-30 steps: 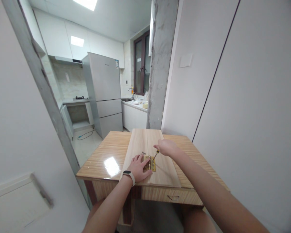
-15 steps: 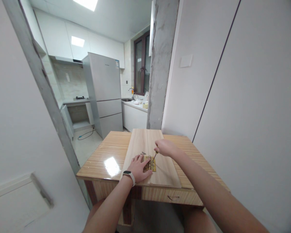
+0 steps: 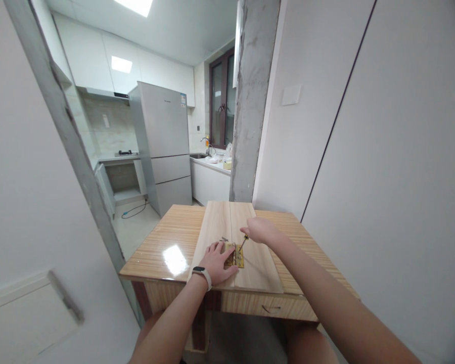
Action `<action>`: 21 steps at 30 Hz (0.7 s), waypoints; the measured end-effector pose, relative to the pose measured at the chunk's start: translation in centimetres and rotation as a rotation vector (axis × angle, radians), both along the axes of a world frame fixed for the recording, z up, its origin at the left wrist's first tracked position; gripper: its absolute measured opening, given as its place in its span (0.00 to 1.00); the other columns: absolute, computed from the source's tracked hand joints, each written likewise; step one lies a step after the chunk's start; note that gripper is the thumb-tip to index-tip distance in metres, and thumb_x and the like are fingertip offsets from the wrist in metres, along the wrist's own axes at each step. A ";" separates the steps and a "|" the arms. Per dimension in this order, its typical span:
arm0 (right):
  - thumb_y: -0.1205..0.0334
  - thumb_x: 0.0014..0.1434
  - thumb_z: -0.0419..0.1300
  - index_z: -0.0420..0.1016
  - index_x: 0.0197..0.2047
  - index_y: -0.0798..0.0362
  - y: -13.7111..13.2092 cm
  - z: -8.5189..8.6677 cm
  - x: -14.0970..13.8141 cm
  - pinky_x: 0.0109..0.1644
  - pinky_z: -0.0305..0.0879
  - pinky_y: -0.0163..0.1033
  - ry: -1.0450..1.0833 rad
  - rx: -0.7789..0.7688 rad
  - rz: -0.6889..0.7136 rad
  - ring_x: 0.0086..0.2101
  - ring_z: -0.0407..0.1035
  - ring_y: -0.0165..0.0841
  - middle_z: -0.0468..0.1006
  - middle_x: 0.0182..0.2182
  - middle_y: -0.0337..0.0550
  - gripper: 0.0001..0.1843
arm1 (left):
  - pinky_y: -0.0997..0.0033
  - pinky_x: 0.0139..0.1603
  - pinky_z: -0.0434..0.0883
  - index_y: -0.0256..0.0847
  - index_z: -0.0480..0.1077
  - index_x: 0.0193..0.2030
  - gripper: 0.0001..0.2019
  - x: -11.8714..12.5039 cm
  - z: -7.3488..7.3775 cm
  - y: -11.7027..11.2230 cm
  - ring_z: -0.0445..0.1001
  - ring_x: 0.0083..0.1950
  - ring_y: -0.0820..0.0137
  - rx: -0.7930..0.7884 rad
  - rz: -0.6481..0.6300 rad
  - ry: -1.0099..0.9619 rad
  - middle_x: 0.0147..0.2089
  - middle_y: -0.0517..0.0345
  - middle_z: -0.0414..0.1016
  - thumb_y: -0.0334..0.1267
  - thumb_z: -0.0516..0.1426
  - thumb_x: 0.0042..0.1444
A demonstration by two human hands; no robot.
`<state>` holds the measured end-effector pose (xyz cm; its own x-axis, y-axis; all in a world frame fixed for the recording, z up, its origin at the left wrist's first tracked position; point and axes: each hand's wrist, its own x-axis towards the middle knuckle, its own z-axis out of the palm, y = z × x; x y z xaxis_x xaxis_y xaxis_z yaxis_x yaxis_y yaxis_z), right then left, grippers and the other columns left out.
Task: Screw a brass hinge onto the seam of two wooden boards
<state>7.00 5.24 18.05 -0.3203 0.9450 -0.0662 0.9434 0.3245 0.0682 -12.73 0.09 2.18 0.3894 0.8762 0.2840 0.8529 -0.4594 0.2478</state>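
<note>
A brass-coloured hinge (image 3: 240, 260) lies across the seam between two pale wooden boards (image 3: 218, 217). My left hand (image 3: 217, 263) rests flat over the hinge's left leaf with its fingers spread, hiding much of that leaf. Closed round the handle of a screwdriver (image 3: 243, 243), my right hand (image 3: 261, 230) is above the right board. The screwdriver's thin shaft slants down to the hinge's right leaf; whether the tip sits in a screw is too small to tell. A few loose screws (image 3: 224, 239) lie on the left board just beyond my left fingers.
The boards lie on a wood-grain table (image 3: 163, 227) with a drawer (image 3: 265, 306) at its front. A white wall (image 3: 364, 177) stands close on the right. Beyond the table are a grey refrigerator (image 3: 167, 126), a sink counter (image 3: 210, 179) and a cable (image 3: 134, 210) on the floor.
My right hand has turned and shifted slightly to the right on the screwdriver, so more of its handle shows. My left hand and the hinge have stayed in place.
</note>
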 end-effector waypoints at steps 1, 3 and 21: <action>0.44 0.69 0.51 0.79 0.49 0.60 0.0 0.0 0.0 0.47 0.67 0.44 -0.005 0.013 0.000 0.49 0.76 0.50 0.80 0.48 0.66 0.28 | 0.43 0.67 0.55 0.58 0.59 0.71 0.36 0.0 0.0 0.0 0.54 0.69 0.46 -0.002 -0.001 0.001 0.70 0.49 0.58 0.67 0.52 0.59; 0.45 0.68 0.53 0.80 0.48 0.59 0.1 -0.1 0.0 0.47 0.68 0.43 -0.009 0.032 0.001 0.48 0.77 0.49 0.81 0.47 0.64 0.26 | 0.43 0.66 0.56 0.58 0.59 0.71 0.36 0.0 0.0 0.0 0.54 0.69 0.46 -0.004 -0.002 0.002 0.69 0.49 0.58 0.67 0.52 0.59; 0.52 0.63 0.61 0.77 0.42 0.52 1.0 -0.8 0.5 0.38 0.61 0.36 0.048 0.058 0.158 0.43 0.76 0.40 0.83 0.41 0.50 0.12 | 0.43 0.67 0.54 0.57 0.59 0.71 0.36 0.1 0.3 -0.1 0.54 0.69 0.46 -0.017 0.007 0.008 0.70 0.49 0.58 0.67 0.52 0.59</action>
